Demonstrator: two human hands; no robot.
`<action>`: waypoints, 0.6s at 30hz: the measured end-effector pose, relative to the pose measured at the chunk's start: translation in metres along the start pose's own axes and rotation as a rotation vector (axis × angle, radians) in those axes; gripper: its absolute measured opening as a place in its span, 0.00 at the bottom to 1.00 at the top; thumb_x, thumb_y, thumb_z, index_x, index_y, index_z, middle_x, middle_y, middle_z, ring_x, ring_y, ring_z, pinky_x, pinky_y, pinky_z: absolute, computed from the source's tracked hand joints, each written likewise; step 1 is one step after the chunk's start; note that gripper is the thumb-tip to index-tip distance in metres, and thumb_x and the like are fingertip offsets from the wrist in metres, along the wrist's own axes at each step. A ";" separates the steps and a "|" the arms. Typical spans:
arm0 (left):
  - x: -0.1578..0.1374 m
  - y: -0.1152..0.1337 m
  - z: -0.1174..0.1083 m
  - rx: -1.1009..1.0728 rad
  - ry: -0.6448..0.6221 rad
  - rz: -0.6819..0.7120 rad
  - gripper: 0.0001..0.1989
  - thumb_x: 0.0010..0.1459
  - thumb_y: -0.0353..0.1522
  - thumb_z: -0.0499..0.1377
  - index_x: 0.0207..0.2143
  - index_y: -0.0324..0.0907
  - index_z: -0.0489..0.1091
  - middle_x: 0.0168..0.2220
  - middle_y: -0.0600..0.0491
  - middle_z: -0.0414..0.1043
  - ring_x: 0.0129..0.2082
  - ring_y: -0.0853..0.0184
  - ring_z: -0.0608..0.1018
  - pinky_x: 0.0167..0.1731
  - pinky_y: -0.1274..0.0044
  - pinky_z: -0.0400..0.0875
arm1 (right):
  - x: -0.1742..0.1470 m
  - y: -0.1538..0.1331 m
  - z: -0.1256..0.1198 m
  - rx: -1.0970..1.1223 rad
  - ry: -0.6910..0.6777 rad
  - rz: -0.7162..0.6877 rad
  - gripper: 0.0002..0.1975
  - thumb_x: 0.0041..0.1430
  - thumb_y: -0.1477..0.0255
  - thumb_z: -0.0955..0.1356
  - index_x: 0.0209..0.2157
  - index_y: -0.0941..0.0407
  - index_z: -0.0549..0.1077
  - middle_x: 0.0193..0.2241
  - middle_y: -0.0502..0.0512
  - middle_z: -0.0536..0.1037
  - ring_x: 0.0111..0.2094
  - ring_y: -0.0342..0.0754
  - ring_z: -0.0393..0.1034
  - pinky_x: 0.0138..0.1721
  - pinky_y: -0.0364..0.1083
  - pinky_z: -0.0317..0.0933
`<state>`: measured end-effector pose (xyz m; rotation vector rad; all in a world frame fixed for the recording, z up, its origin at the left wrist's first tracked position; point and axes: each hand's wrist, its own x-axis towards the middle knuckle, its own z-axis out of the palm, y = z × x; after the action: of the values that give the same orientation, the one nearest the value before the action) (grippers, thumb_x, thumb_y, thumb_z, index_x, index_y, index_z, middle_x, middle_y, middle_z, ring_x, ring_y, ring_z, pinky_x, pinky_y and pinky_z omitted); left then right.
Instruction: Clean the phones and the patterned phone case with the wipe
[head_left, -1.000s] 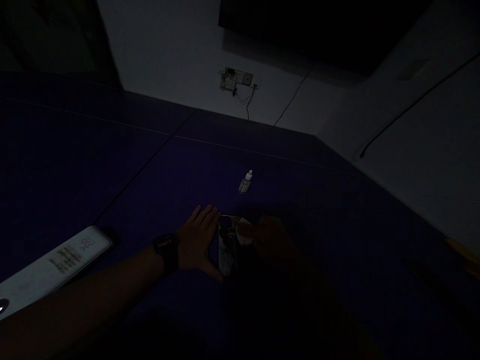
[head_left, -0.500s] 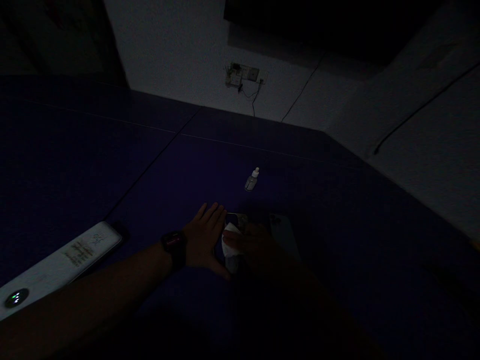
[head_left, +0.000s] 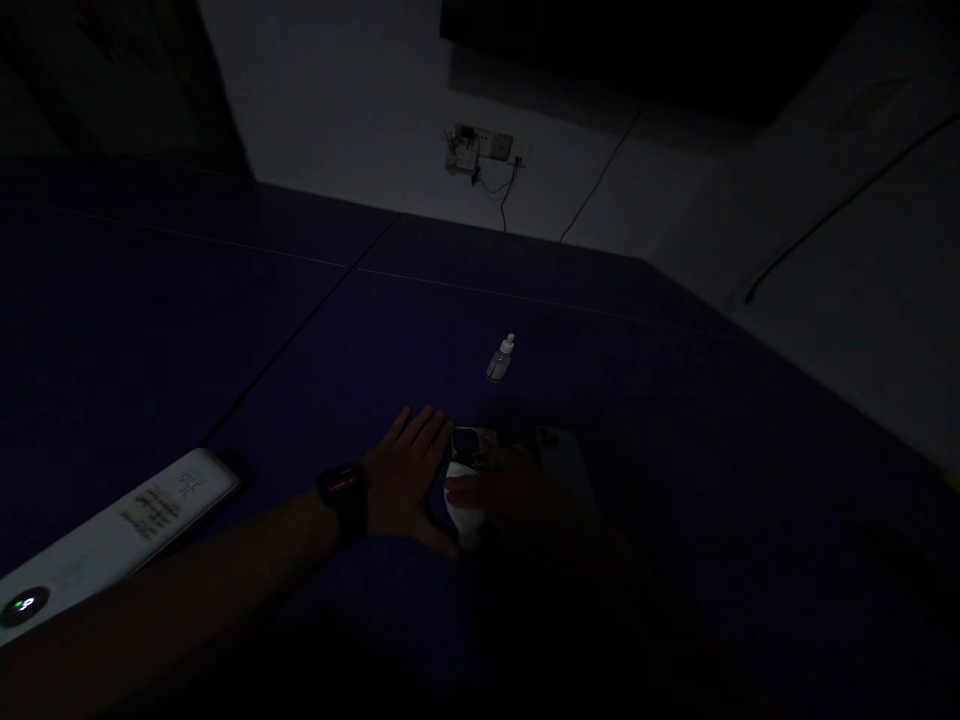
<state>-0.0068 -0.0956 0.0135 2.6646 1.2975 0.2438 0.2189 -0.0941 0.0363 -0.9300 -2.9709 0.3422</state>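
In the dim head view my left hand [head_left: 409, 480] lies flat with its fingers spread, along the left edge of what looks like a phone case [head_left: 466, 443] with a dark square opening at its top. My right hand [head_left: 506, 490] presses a folded white tissue [head_left: 464, 512] onto that case, its fingers closed over it. Much of the case is covered by the hand and by shadow. Right beside my right hand lies a blue-grey phone [head_left: 568, 465], its camera lenses facing up. Beyond the hands stands a small clear dropper bottle [head_left: 499, 362] with a white top.
A long white device [head_left: 124, 525] with a lit round display lies at the left, a dark cable [head_left: 300, 330] leading from it toward the wall. Wall sockets [head_left: 484, 147] with plugs and cords sit behind the dark blue surface [head_left: 315, 270]. A large black screen [head_left: 637, 50] hangs above.
My right hand has slid the tissue slightly down the case, and more of the square opening shows. My left hand stays in place. The whole view has shifted a little.
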 end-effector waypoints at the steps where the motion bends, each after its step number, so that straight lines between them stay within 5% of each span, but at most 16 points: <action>1: 0.000 0.000 0.000 0.001 -0.004 -0.003 0.69 0.40 0.71 0.52 0.68 0.26 0.47 0.69 0.25 0.46 0.70 0.36 0.48 0.66 0.49 0.39 | 0.000 0.000 -0.001 0.005 0.018 0.020 0.21 0.64 0.77 0.63 0.54 0.46 0.75 0.56 0.54 0.77 0.57 0.59 0.64 0.54 0.61 0.55; 7: 0.000 0.002 -0.002 0.004 -0.016 -0.009 0.68 0.40 0.71 0.52 0.68 0.28 0.47 0.69 0.26 0.47 0.70 0.36 0.49 0.66 0.50 0.39 | 0.003 0.002 0.000 0.037 0.065 -0.021 0.23 0.61 0.78 0.64 0.56 0.51 0.75 0.54 0.60 0.77 0.48 0.57 0.68 0.50 0.56 0.60; 12: 0.001 0.003 -0.004 -0.017 -0.033 -0.011 0.70 0.39 0.71 0.52 0.69 0.25 0.46 0.69 0.24 0.45 0.70 0.35 0.48 0.65 0.48 0.40 | -0.019 0.026 -0.014 0.010 0.287 0.203 0.25 0.58 0.81 0.61 0.53 0.54 0.77 0.50 0.58 0.80 0.42 0.54 0.69 0.48 0.55 0.61; 18: 0.002 0.001 0.000 -0.042 -0.021 0.007 0.73 0.39 0.70 0.54 0.70 0.26 0.38 0.70 0.25 0.45 0.70 0.35 0.48 0.65 0.47 0.37 | -0.030 0.028 -0.025 -0.107 0.158 0.175 0.21 0.59 0.80 0.61 0.46 0.51 0.80 0.49 0.56 0.81 0.45 0.54 0.73 0.52 0.57 0.60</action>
<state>-0.0047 -0.0949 0.0144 2.6303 1.2636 0.2407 0.2615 -0.0837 0.0563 -1.1734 -2.7952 0.1052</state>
